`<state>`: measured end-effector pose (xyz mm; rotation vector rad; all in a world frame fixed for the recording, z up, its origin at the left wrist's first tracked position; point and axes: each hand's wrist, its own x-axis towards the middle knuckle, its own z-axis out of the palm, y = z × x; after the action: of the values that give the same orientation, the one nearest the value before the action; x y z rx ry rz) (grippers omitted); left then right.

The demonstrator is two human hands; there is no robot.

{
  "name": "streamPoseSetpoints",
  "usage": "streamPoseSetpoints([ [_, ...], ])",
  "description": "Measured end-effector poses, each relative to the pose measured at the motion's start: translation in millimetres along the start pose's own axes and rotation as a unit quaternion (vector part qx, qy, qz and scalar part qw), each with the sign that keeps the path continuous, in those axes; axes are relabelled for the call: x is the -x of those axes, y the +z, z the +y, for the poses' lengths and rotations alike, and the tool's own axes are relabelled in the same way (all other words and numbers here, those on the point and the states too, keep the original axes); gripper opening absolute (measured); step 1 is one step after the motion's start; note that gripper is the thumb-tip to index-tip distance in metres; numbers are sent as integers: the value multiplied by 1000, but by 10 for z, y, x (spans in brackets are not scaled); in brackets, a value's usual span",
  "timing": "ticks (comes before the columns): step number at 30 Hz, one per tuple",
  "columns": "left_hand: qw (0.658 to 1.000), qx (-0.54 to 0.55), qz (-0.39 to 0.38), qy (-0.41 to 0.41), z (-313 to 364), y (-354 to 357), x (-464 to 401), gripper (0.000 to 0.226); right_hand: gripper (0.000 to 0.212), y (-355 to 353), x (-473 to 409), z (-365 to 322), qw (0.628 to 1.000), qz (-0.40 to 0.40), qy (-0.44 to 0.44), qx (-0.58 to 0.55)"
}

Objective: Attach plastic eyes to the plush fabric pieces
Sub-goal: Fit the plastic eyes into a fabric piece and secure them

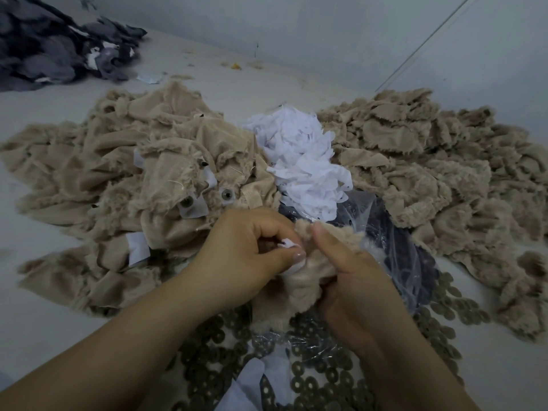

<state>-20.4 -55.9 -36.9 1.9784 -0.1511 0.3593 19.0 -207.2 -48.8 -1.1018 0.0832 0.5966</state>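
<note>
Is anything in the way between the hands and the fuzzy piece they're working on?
No, nothing visible. The left hand and right hand both grip the tan plush piece directly. The left fingers also pinch a small white patch against it.

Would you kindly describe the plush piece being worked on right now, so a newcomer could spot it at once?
Start at the white scrap heap in the middle, between the two big tan fabric piles, and come straight toward the camera. There the left hand and right hand grip one small tan plush piece. Unlike its neighbours, it is lifted off the table, with a white scrap pinched against it.
</note>
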Motion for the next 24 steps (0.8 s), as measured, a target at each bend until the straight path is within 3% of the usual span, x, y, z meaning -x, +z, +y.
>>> streamPoseSetpoints([
  [2, 1000, 20, -8, -2, 9, 0, -1, 10, 49, 5, 4, -3, 1000, -8, -5, 11],
  [7, 997, 9, 77, -27, -5, -16, -6, 17, 40, 17, -23, 6, 999, 3, 9, -47],
  [15, 996, 5, -87, 18, -17, -170, 55, 12, 49, 1, -17, -17, 995, 0, 27, -94],
  [19, 995, 23, -96, 10, -52, -169, 70, 7, 47, 14, 7, 16, 997, -20, 11, -80],
  [24, 996, 22, -87, -9, -110, -195, 28, 14, 35, -8, -2, 119, 998, 9, -68, 14],
])
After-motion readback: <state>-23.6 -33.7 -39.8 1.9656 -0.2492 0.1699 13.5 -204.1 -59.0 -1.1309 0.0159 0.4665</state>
